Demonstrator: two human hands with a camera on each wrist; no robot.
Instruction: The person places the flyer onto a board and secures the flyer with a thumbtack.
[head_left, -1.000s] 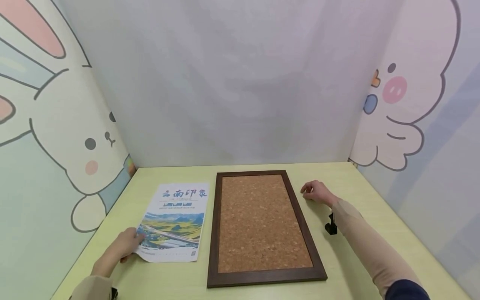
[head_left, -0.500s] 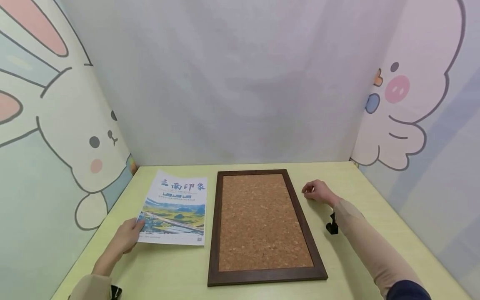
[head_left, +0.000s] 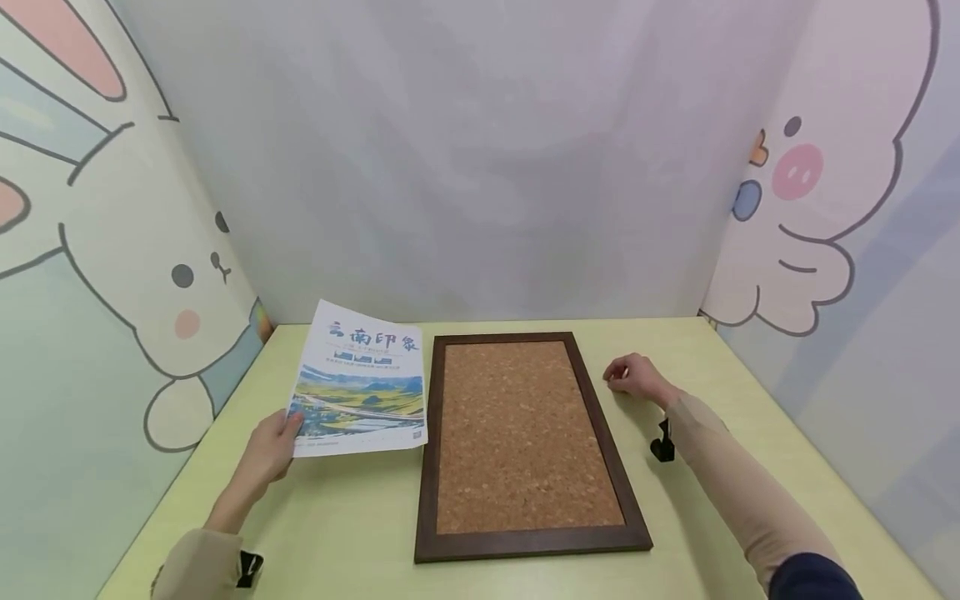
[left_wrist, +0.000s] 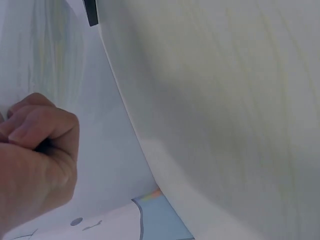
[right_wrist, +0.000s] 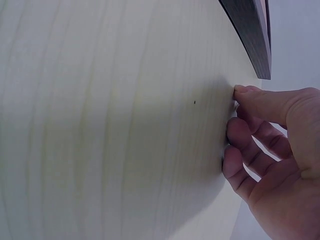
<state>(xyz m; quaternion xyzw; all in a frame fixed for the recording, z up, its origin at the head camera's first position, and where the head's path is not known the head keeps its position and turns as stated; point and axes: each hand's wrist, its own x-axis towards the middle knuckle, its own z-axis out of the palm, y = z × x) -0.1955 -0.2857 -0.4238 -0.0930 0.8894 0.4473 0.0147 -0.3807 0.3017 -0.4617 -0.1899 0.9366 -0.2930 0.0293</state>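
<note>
On the pale table (head_left: 360, 517), landscape-printed poster (head_left: 360, 383) in left hand (head_left: 266, 454).

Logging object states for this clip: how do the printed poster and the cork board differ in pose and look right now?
The poster is lifted at an angle, pinched at its lower left corner by the left hand; the cork board lies flat on the table, untouched. The poster is thin paper with a landscape print; the cork board is plain brown cork in a dark wooden frame. The cork board looks larger. Both are rectangular.
</note>
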